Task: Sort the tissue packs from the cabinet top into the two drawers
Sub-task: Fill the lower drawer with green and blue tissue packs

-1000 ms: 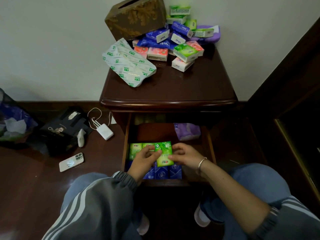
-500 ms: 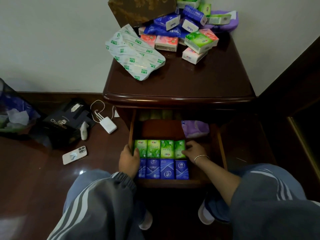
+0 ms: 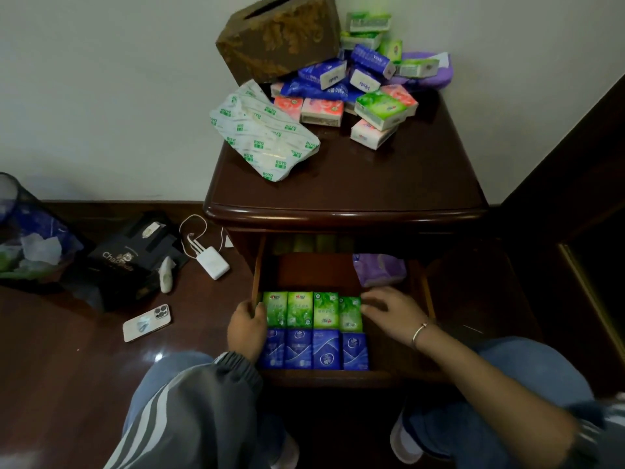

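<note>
While I watch from the head camera, the floor at nine o'clock of the dark wooden cabinet [image 3: 355,184] is cluttered: a pale smartphone [image 3: 147,322] lying back up, a white charger block [image 3: 213,262] with its coiled cable, a black printed cardboard box [image 3: 128,258] and a mesh waste bin [image 3: 20,231] at the frame's edge. A soft purple tissue pack [image 3: 378,269] sits in the open wooden drawer [image 3: 314,269] at its one o'clock corner.

Four flat green pocket tissue packs [image 3: 313,309] lie side by side in the drawer, and four blue pocket tissue packs [image 3: 314,348] touch them at six o'clock. My left hand [image 3: 247,328] is at the rows' nine o'clock end against the drawer wall, fingers curled; I cannot tell whether they grip anything. My right hand [image 3: 394,314], fingers straight and spread, touches the green row at three o'clock.

On the cabinet top at twelve o'clock, a heap of green, blue and pink tissue packs [image 3: 355,86] lies unsorted, beside a tilted brown patterned tissue box [image 3: 280,38] and a white soft pack printed in green [image 3: 267,137].
</note>
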Demonstrator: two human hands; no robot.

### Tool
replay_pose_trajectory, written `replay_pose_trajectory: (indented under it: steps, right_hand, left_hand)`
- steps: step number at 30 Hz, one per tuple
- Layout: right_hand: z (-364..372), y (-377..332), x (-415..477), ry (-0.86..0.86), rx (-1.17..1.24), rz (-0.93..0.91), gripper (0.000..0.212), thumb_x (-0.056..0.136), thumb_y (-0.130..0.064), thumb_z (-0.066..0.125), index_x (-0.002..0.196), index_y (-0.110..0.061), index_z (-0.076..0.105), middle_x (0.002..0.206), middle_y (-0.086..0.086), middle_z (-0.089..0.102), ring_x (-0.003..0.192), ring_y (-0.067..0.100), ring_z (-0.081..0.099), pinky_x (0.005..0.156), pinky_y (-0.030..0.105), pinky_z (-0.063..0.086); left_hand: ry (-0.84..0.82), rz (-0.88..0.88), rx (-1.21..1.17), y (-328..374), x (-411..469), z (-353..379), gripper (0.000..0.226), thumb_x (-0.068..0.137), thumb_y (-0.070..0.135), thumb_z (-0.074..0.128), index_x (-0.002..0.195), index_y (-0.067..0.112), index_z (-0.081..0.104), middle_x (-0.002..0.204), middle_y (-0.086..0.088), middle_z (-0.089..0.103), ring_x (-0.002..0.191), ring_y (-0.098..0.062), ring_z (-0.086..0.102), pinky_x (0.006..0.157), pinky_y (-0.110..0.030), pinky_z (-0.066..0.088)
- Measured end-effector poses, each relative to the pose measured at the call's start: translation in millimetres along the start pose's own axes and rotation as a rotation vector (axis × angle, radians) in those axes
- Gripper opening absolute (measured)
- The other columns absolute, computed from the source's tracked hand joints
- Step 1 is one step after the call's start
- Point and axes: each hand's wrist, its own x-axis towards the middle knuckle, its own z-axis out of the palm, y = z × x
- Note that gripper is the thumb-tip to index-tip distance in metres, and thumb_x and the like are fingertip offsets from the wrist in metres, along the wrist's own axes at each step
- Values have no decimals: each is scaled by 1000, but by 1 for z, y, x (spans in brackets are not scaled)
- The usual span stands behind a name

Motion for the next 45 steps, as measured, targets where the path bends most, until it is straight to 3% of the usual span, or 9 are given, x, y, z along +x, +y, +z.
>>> replay_pose_trajectory:
  steps: [4,9,12,16,27,31,35,39,45]
  right_hand:
    - [-83,-24,-19,547,41,-263,18,84,-9,63,101,-10,70,101,7,67,95,20,62,82,20,41]
    - [-169,-29,13,982,-46,-208,23,86,-15,56,106,-6,63,107,16,64,105,33,56,91,36,40]
    - [-183,-36,52,842,-180,-72,48,91,-33,50,130,-5,48,133,20,48,125,34,42,104,40,30]
    - [-166,-34,82,524,-306,165,64,92,-56,31,148,-26,21,158,5,12,145,27,12,115,47,20]
    - [-159,-27,83,700,-314,107,64,85,-56,39,142,-27,35,154,4,29,142,25,23,109,45,29]
    - [-158,-26,85,712,-315,108,65,83,-56,38,141,-27,36,153,3,31,142,24,25,110,44,31]
    - [-157,-25,84,709,-313,110,64,84,-56,37,142,-28,35,153,2,30,142,24,24,110,44,30]
    - [-159,-26,82,699,-315,113,63,85,-54,38,142,-27,35,154,2,29,142,23,24,111,43,30]
    - [-160,-28,82,706,-315,130,61,86,-52,40,142,-28,36,154,0,29,143,21,24,111,41,29]
  left_hand:
    - [208,202,-93,40,-8,-24,31,95,18,50,121,4,58,123,-14,61,113,-28,55,93,-35,41]
    - [466,619,-267,123,-30,-60,16,94,8,48,102,13,60,99,-3,60,89,-7,51,74,-7,35]
    - [427,857,-223,179,-37,-62,17,93,12,48,103,8,61,96,1,58,86,-7,52,73,-9,38]
    - [282,977,-90,250,-26,-32,18,93,21,51,105,10,59,100,1,56,92,-9,52,76,-13,35]
    - [37,306,226,370,36,70,104,70,82,48,139,5,39,144,-17,40,131,-35,38,107,-47,33]
    - [39,244,138,377,39,83,94,68,67,65,138,12,36,146,-13,35,136,-33,29,107,-50,23]
    - [189,535,97,371,35,77,64,75,43,71,125,15,41,133,-8,43,130,-28,36,107,-50,29]
    - [42,773,-261,351,28,39,46,80,28,73,109,16,38,108,-3,58,103,-22,59,86,-40,49]
    - [451,732,-361,290,58,-46,40,79,37,69,98,29,35,89,9,56,79,-9,56,58,-9,35]
